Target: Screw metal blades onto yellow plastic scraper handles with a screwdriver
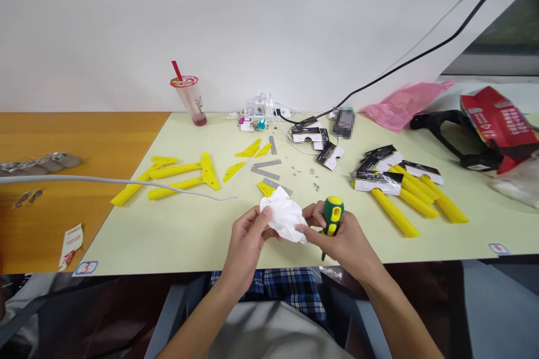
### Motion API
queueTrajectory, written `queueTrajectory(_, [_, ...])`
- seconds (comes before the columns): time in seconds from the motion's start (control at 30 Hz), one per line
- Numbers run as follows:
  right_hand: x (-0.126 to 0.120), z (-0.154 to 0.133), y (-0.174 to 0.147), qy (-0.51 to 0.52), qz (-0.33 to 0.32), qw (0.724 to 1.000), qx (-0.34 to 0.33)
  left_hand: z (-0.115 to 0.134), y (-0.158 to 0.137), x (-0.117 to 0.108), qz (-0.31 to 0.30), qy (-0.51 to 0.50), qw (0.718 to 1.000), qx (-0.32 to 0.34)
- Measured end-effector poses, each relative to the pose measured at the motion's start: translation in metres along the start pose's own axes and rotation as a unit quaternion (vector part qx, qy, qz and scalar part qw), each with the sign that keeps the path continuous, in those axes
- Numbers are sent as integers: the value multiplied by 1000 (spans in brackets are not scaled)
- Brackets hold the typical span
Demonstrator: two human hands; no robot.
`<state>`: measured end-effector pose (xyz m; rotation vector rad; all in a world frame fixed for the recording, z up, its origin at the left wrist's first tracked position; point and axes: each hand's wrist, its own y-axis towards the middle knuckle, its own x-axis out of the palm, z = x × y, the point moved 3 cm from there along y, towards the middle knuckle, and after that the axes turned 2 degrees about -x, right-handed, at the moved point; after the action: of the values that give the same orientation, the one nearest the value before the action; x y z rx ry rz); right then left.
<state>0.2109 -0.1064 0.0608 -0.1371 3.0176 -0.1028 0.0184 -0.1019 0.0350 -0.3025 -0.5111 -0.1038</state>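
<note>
A crumpled white tissue (284, 216) is held up over the near side of the table between both hands. My left hand (251, 231) pinches its left edge, with the thumb on top. At its right edge, the fingers of my right hand (337, 235) touch the tissue while the same hand grips a green and yellow screwdriver (332, 214), its dark tip pointing down. Just behind the tissue lies a yellow plastic piece (265, 188) beside a grey metal blade (278, 186). More flat blades (265, 173) and yellow plates (234, 170) lie further back, with small screws (312, 171) scattered to the right.
Yellow scraper handles (177, 184) lie at left; carded yellow scrapers (396, 213) are piled at right. At the back stand a tilted cup (190, 101) and a power strip (269, 109). A pink bag (404, 105) and red box (499, 123) sit far right. A pale cable (126, 182) crosses the left.
</note>
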Motion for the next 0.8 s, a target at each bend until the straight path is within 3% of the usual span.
queueTrajectory(0.17, [4, -3, -4, -27, -49, 998, 20, -1, -3, 1, 50, -77, 996, 1])
queueTrajectory(0.3, [0, -7, -7, -79, -46, 996, 8, 4, -5, 3, 44, -67, 997, 11])
queueTrajectory(0.4, [-3, -15, -9, -114, -72, 991, -5, 13, -4, 1, 4, -3, 1000, 10])
queueTrajectory(0.53, [-11, -35, -13, -133, -113, 984, -27, 33, -4, 0, -91, 136, 986, -43])
queueTrajectory(0.63, [-20, -58, -18, -98, -86, 990, -51, 62, -11, 8, -77, 206, 976, 9])
queueTrajectory(0.73, [-23, -83, -31, -22, -51, 996, -73, 93, -32, 16, -77, 248, 960, 104])
queueTrajectory(0.8, [-22, -95, -44, 7, -37, 996, -75, 109, -56, 6, -72, 257, 952, 147])
